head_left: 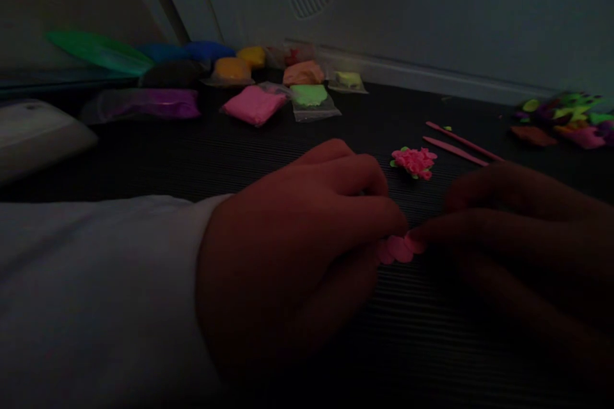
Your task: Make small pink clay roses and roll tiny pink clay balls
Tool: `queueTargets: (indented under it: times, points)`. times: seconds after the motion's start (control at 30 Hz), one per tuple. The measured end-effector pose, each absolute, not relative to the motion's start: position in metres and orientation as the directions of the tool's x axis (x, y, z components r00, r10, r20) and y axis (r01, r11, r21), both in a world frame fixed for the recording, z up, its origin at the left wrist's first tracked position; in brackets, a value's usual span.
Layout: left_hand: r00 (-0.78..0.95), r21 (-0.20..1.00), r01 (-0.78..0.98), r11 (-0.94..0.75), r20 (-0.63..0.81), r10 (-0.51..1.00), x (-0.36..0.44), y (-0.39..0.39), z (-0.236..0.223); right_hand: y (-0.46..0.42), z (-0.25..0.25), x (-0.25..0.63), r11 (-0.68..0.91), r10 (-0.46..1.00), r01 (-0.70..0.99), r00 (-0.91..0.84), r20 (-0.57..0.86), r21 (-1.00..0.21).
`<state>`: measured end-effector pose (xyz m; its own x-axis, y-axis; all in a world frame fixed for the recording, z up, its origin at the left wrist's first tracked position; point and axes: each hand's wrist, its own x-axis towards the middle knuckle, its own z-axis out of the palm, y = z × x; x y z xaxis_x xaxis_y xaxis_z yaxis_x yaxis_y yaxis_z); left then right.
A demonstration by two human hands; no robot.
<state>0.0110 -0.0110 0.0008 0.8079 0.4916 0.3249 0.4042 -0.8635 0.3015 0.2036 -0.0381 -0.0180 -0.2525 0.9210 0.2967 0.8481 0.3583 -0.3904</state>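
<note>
My left hand (297, 236), in a white sleeve, pinches a small flat piece of pink clay (397, 248) between thumb and fingers just above the dark ribbed mat (240, 153). My right hand (518, 230) meets it from the right, and its fingertips pinch the same pink piece. Both hands are closed on it. A finished pink clay flower (413, 162) with small green leaves lies on the mat just behind my hands.
Two pink modelling sticks (458, 144) lie right of the flower. Several bags of coloured clay, such as pink (254, 104), green (309, 97), purple (160, 103) and orange (302, 72), line the back. Clay scraps (566, 118) sit far right; a white object (33, 134) at the left edge.
</note>
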Motion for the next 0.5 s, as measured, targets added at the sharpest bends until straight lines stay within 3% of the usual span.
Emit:
queueTargets:
  times: [0.23,0.5]
  points:
    - [0.782,0.285,0.429,-0.857,0.358,0.51,0.013,-0.008,0.001,-0.056,-0.001,0.21,0.507,0.855,0.814,-0.434,0.284,-0.283]
    - [0.798,0.344,0.383,-0.857,0.345,0.495,0.002,-0.008,0.002,-0.063,-0.003,0.209,0.551,0.818,0.795,-0.455,0.352,-0.253]
